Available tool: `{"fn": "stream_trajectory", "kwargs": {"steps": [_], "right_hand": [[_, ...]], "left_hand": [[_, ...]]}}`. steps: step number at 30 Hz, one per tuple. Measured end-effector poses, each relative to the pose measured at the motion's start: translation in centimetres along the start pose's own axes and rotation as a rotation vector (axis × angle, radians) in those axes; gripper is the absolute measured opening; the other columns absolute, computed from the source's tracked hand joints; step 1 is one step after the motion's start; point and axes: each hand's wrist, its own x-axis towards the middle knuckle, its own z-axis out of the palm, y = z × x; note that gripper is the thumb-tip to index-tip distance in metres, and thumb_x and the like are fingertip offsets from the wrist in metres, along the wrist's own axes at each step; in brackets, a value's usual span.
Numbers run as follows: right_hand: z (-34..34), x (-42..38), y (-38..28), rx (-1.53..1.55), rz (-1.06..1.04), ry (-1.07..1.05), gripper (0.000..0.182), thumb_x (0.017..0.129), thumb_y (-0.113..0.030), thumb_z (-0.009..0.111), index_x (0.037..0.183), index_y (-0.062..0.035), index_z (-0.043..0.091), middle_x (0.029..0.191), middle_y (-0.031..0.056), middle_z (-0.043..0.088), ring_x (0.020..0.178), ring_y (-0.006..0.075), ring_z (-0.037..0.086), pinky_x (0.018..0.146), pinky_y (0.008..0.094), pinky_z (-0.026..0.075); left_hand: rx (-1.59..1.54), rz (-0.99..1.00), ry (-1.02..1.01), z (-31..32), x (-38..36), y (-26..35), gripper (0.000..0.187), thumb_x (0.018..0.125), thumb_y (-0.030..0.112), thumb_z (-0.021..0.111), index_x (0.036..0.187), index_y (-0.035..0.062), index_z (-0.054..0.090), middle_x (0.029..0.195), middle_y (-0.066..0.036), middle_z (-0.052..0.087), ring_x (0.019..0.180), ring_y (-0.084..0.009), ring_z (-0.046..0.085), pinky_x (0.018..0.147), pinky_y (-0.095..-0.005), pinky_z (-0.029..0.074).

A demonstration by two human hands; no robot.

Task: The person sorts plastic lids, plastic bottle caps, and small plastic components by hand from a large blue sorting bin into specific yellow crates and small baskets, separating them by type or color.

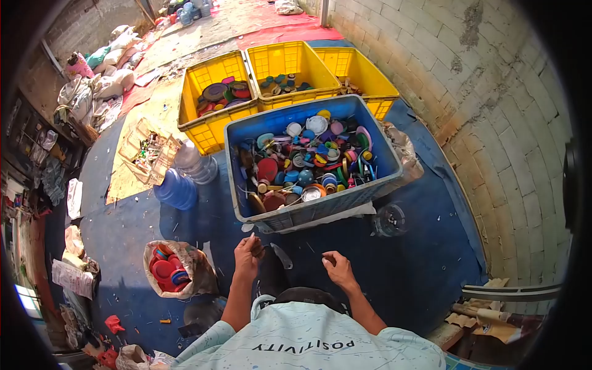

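My left hand [248, 254] is just below the near left edge of a large blue bin [314, 214], its fingers pinched together around something small and pale that I cannot make out. To the right, my right hand [338, 269] hangs in front of the bin with its fingers curled; whether it holds anything is too small to tell. Mixed colourful plastic lids and caps [305, 177] fill the blue bin. Neither hand touches the bin. Left of my left hand stands an open sack [200, 274] with red and blue lids [165, 271] in it.
Behind the blue bin stand three yellow crates [203, 132] with lids in them. Large clear and blue bottles [177, 190] and a broken wooden basket [132, 145] are on the left. A clear round container [390, 219] lies right of the bin, near a block wall [499, 148].
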Motion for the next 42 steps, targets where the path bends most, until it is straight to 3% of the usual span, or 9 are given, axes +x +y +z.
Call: {"fn": "stream_trajectory", "kwargs": {"steps": [6, 9, 14, 22, 26, 33, 36, 39, 42], "right_hand": [[-7.8, 5.6, 0.6, 0.224, -0.039, 0.241, 0.022, 0.088, -0.013, 0.060, 0.105, 0.0011, 0.063, 0.090, 0.0097, 0.068, 0.083, 0.0163, 0.065, 0.075, 0.0292, 0.050], [-10.8, 11.1, 0.2, 0.281, -0.158, 0.272, 0.021, 0.089, -0.011, 0.058, 0.106, 0.0016, 0.062, 0.090, 0.0071, 0.066, 0.079, 0.0128, 0.063, 0.074, 0.0270, 0.050], [-16.7, 18.4, -2.0, 0.231, -0.180, 0.200, 0.020, 0.090, -0.011, 0.059, 0.105, 0.0004, 0.062, 0.091, 0.0068, 0.067, 0.083, 0.0135, 0.064, 0.075, 0.0264, 0.050], [-23.5, 26.0, -3.7, 0.131, -0.184, 0.160, 0.022, 0.088, -0.010, 0.060, 0.106, 0.0020, 0.061, 0.089, 0.0100, 0.068, 0.083, 0.0161, 0.065, 0.075, 0.0288, 0.050], [-23.8, 30.6, -3.0, 0.124, -0.172, 0.058, 0.023, 0.085, -0.010, 0.061, 0.106, 0.0020, 0.061, 0.090, 0.0102, 0.068, 0.084, 0.0177, 0.066, 0.077, 0.0297, 0.051], [-22.9, 43.1, -2.3, 0.006, -0.272, -0.232, 0.028, 0.081, -0.011, 0.065, 0.106, 0.0012, 0.060, 0.092, 0.0131, 0.068, 0.087, 0.0227, 0.066, 0.078, 0.0334, 0.051], [-21.6, 48.5, -3.3, -0.031, -0.299, -0.223, 0.036, 0.077, -0.013, 0.068, 0.108, 0.0018, 0.058, 0.092, 0.0160, 0.067, 0.085, 0.0269, 0.066, 0.077, 0.0352, 0.051], [-19.9, 52.6, -4.1, -0.205, -0.358, -0.159, 0.051, 0.073, -0.017, 0.071, 0.118, 0.0006, 0.051, 0.109, 0.0233, 0.060, 0.101, 0.0376, 0.059, 0.088, 0.0431, 0.047], [-18.1, 54.1, -5.1, -0.333, -0.448, -0.108, 0.059, 0.072, -0.018, 0.072, 0.122, -0.0006, 0.048, 0.117, 0.0262, 0.055, 0.109, 0.0418, 0.054, 0.093, 0.0462, 0.044]], "left_hand": [[0.122, 0.083, -0.132, 9.5, 1.8, -0.8, 0.013, 0.090, 0.025, 0.064, 0.086, 0.0144, 0.058, 0.080, 0.002, 0.061, 0.072, -0.0111, 0.058, 0.069, -0.0306, 0.046], [0.145, 0.093, -0.169, 14.3, 4.9, -0.8, 0.013, 0.091, 0.025, 0.064, 0.088, 0.0134, 0.057, 0.081, 0.002, 0.061, 0.071, -0.0107, 0.058, 0.066, -0.0284, 0.046], [0.083, 0.101, -0.140, 22.7, 10.5, -2.0, 0.013, 0.091, 0.023, 0.064, 0.090, 0.0108, 0.058, 0.081, 0.002, 0.061, 0.066, -0.0078, 0.057, 0.059, -0.0224, 0.045], [0.165, 0.016, -0.162, 32.6, 13.3, -3.6, 0.014, 0.091, 0.022, 0.063, 0.095, 0.0094, 0.059, 0.085, 0.000, 0.063, 0.070, -0.0077, 0.058, 0.061, -0.0228, 0.046], [0.138, 0.013, -0.084, 33.6, 13.9, -4.3, 0.014, 0.090, 0.022, 0.064, 0.094, 0.0088, 0.059, 0.086, -0.001, 0.064, 0.071, -0.0081, 0.059, 0.061, -0.0234, 0.047], [0.018, 0.173, 0.250, 33.2, 12.3, -5.1, 0.012, 0.091, 0.024, 0.063, 0.093, 0.0132, 0.058, 0.084, 0.001, 0.064, 0.072, -0.0088, 0.059, 0.066, -0.0258, 0.046], [-0.157, 0.232, 0.410, 34.4, 10.7, -6.4, 0.013, 0.091, 0.023, 0.063, 0.096, 0.0111, 0.060, 0.085, 0.001, 0.064, 0.070, -0.0077, 0.059, 0.063, -0.0241, 0.046], [-0.199, 0.207, 0.431, 35.1, 9.6, -8.2, 0.013, 0.091, 0.022, 0.063, 0.098, 0.0121, 0.060, 0.086, 0.001, 0.065, 0.072, -0.0086, 0.060, 0.065, -0.0255, 0.047], [-0.166, 0.183, 0.413, 35.7, 9.6, -9.1, 0.013, 0.091, 0.023, 0.062, 0.098, 0.0126, 0.060, 0.086, 0.001, 0.065, 0.073, -0.0082, 0.060, 0.066, -0.0235, 0.047]]}}
